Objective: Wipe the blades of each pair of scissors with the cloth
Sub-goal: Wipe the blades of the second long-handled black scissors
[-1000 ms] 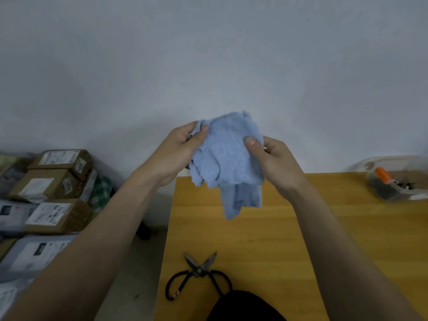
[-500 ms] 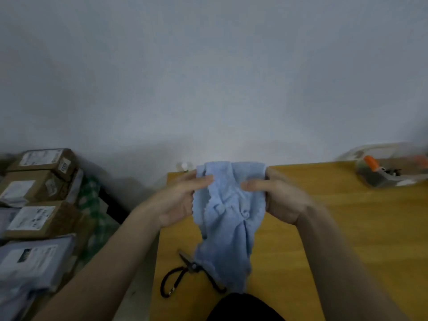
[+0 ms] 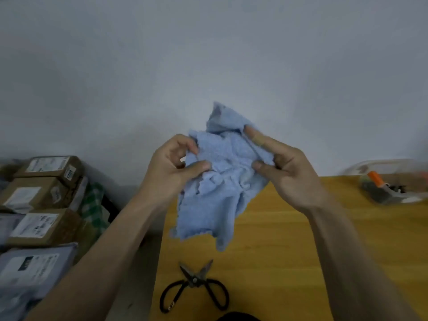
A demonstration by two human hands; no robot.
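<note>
Pale grey wall behind, wooden counter (image 3: 289, 251) below. Stacked at far left, off the counter: cardboard boxes (image 3: 44, 193) with labels, well apart from the work. Left hand (image 3: 172, 169) pinching the blue cloth (image 3: 220, 181) between thumb and curled fingers; right hand (image 3: 281, 166) gripping the opposite side, thumb pressed into the fabric. Cloth held up in the air between both, bunched, loose lower edge dangling above the counter. Black-handled scissors (image 3: 195, 287) flat on the counter near the front edge, blades parted and pointing away, not yet touched.

Likely risks: hanging cloth draping over the scissors and hiding the open blades on the way down; a finger meeting an edge through bunched fabric; a snagged thread dragging the scissors off the near edge. Nothing between cloth and scissors. At far right, a clear container (image 3: 393, 181) with an orange-tipped item, blurred, well apart.
</note>
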